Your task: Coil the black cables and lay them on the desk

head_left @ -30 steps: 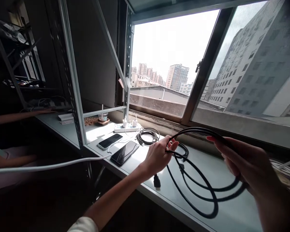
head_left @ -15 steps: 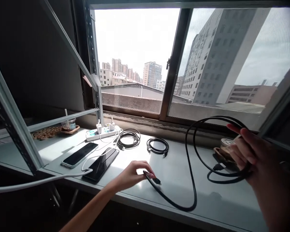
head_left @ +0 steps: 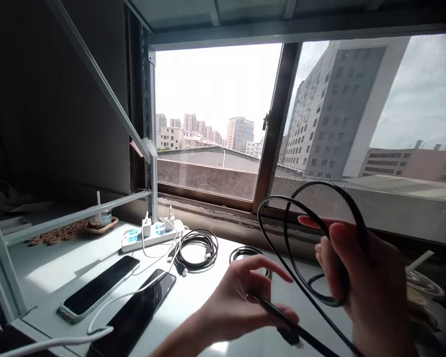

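Note:
A black cable [head_left: 352, 206] hangs in loose loops between my two hands above the table. My right hand [head_left: 371, 277] is closed around the gathered loops, its thumb on top and index finger pointing left. At the lower middle, my left hand [head_left: 241, 297] grips the same cable near one end, with the index finger lifted off it. The dark plug [head_left: 288, 336] of that end sticks out below the left fingertips. Behind my left hand lies a small coiled cable [head_left: 241, 252], partly covered by the hand. A larger coiled black cable [head_left: 214, 250] rests to its left.
Two phones, one light-edged [head_left: 100, 290] and one black [head_left: 134, 317], lie at the left, a white cord [head_left: 55, 342] reaching the black one. Behind is a power strip [head_left: 134, 244] with chargers. A lidded cup [head_left: 423, 285] stands right; a metal frame [head_left: 96, 74] rises left.
My left hand has moved right and nearer the camera, toward my right hand, with the cable end. My right hand has shifted left, and the view has tilted up.

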Tool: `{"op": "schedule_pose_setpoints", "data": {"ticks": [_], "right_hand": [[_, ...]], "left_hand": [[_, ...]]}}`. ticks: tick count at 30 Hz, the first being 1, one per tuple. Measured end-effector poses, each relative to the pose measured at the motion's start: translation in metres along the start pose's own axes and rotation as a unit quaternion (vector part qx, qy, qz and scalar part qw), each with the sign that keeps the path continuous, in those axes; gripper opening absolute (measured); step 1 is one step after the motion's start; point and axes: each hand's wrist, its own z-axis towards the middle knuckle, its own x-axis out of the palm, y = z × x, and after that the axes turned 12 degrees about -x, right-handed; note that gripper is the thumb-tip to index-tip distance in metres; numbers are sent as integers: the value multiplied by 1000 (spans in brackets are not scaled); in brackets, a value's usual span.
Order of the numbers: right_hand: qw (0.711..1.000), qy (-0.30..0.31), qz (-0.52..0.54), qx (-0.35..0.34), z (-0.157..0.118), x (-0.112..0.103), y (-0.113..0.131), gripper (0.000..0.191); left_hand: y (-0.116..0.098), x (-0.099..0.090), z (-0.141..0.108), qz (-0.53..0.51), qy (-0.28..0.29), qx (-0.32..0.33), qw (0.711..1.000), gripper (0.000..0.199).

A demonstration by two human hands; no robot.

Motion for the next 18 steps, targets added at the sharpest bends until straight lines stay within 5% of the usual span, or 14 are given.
{"op": "schedule_pose_setpoints", "data": {"ticks": [2,5,7,10,18], "right_hand": [[998,52,-43,13,1,2,-10,34],[992,75,-87,50,10,6,-24,36],[992,58,-104,40,20,4,-34,36],[990,62,-130,-2,30,-8,-46,33],[971,93,-219,-32,30,-11,-53,29]], "left_hand": [[-13,0,12,-26,-39,2,999,50],[-35,-3,29,13,-143,90,986,57],[-42,-4,38,55,-126,116,984,65],[-35,2,50,87,-87,102,987,50],[-5,-12,86,334,-223,177,898,38]]}}
